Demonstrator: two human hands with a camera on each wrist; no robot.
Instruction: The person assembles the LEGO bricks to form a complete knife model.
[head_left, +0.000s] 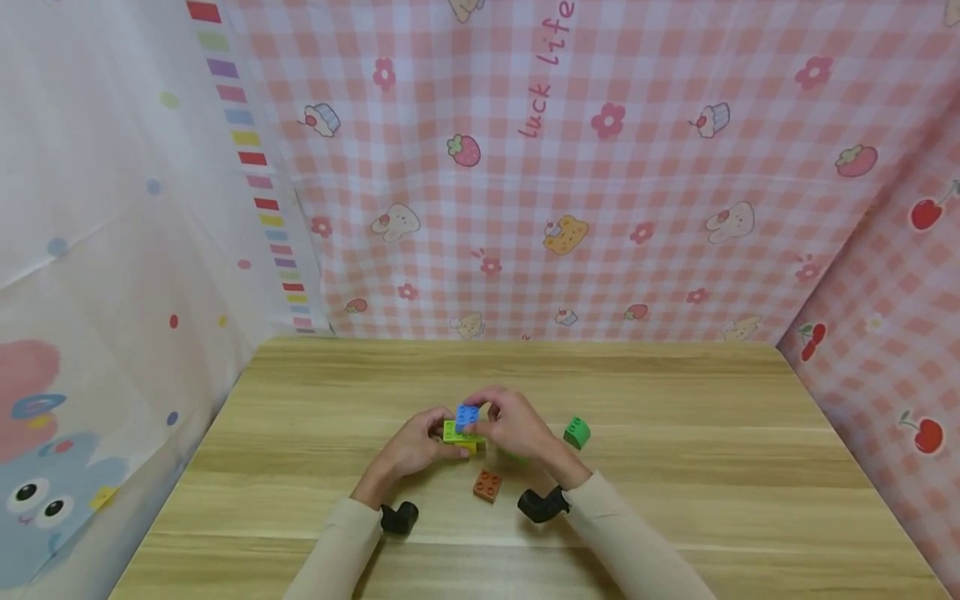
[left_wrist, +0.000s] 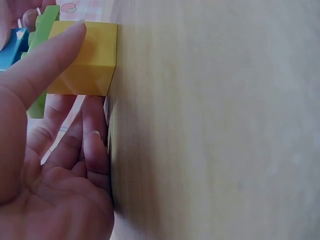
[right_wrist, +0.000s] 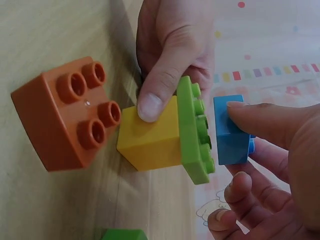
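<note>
My left hand (head_left: 414, 444) grips a yellow toy building brick (right_wrist: 149, 137), its thumb lying along one side. A lime green studded plate (right_wrist: 189, 135) sits on that brick. In my right hand (head_left: 519, 427) a small blue brick (right_wrist: 231, 140) is pinched between thumb and fingers. The blue brick is just above the plate's studs, and a narrow gap shows between them in the right wrist view. The left wrist view shows the yellow brick's lower end close to the tabletop.
A brown-orange four-stud brick (head_left: 487, 485) lies on the wooden table (head_left: 675, 500) in front of the hands. To the right of the right hand is a green brick (head_left: 577, 432). A bit of light green (head_left: 517, 455) peeks from under that hand. Patterned cloths (head_left: 525, 208) surround the table.
</note>
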